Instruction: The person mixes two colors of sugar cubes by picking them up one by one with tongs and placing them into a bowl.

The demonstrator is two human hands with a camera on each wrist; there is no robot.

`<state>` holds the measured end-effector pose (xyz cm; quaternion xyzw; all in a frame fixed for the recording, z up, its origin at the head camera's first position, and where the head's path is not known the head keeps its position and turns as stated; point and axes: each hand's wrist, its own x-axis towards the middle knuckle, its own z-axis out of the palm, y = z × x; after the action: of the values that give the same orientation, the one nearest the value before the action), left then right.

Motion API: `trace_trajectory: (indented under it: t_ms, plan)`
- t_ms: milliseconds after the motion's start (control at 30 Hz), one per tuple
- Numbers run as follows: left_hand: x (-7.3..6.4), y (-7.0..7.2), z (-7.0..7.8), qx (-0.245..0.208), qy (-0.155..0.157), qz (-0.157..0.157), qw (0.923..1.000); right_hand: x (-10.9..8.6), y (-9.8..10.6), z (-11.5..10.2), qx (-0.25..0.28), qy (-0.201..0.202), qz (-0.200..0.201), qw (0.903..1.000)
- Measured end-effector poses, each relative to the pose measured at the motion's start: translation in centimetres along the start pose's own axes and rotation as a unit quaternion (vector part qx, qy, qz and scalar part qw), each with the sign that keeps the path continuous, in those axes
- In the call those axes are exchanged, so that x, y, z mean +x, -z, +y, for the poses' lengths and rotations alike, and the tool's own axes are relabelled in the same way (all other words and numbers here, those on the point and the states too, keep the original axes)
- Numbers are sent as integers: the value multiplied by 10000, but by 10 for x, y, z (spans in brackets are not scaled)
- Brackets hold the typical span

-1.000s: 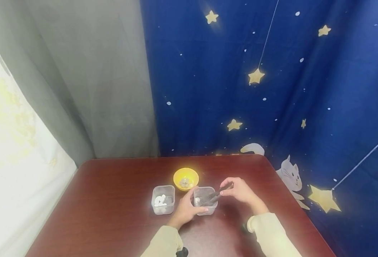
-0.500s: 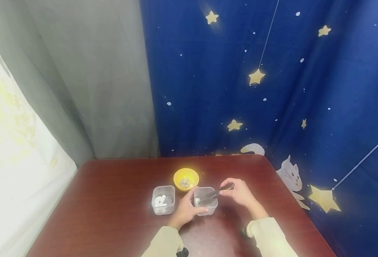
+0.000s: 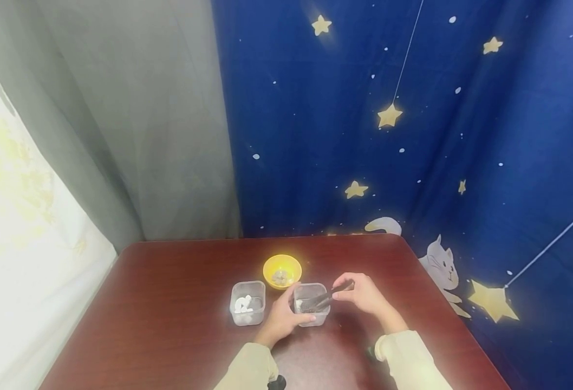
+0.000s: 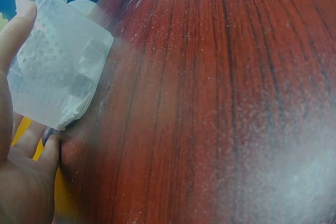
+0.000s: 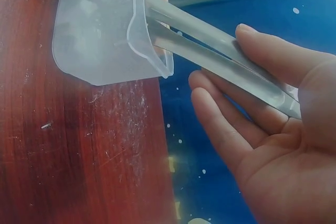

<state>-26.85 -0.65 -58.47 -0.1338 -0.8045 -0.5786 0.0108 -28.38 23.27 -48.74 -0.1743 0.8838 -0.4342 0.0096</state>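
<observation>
My left hand (image 3: 279, 319) grips a clear square plastic container (image 5: 94, 35), thumb on its near side and fingers around its left. Metal tongs (image 5: 215, 69) reach down into that container, their arms slightly apart in the right wrist view. My right hand (image 3: 364, 295) holds the tongs by their upper part, right of the container. Through the container wall in the left wrist view show the perforated tong head (image 4: 44, 56) and some pale pieces (image 4: 79, 87) at the bottom. I cannot tell whether the tongs pinch a piece.
A second clear container (image 3: 247, 319) with several white pieces (image 3: 242, 304) stands to the left. Behind the held container is a yellow bowl (image 3: 269, 276) with pale bits inside. All stand on a reddish-brown table (image 3: 169, 325), with curtains (image 3: 306, 135) behind its far edge.
The tongs and my right hand have shifted very slightly at the container. My left hand, the containers and the bowl stay in place.
</observation>
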Motion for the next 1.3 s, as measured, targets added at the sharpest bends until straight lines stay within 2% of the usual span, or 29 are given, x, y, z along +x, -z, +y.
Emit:
trace_trajectory:
  t_ms: [267, 467, 733, 967, 1300]
  plan:
    - [0, -1, 0, 106, -25, 38, 9999, 4, -2, 6, 262, -83, 80, 9996]
    - [1, -1, -1, 56, -12, 27, 10000, 3, -5, 5, 56, -214, 126, 9997]
    - [1, -1, -1, 96, -39, 12, 9999, -3, -17, 5, -52, -415, 701, 9967]
    - [0, 0, 0, 35, -31, 18, 10000, -8, -26, 10, -17, -424, 1158, 9924]
    - [0, -2, -2, 47, -43, 7, 10000, -19, -31, 21, 673, -530, 1668, 9823]
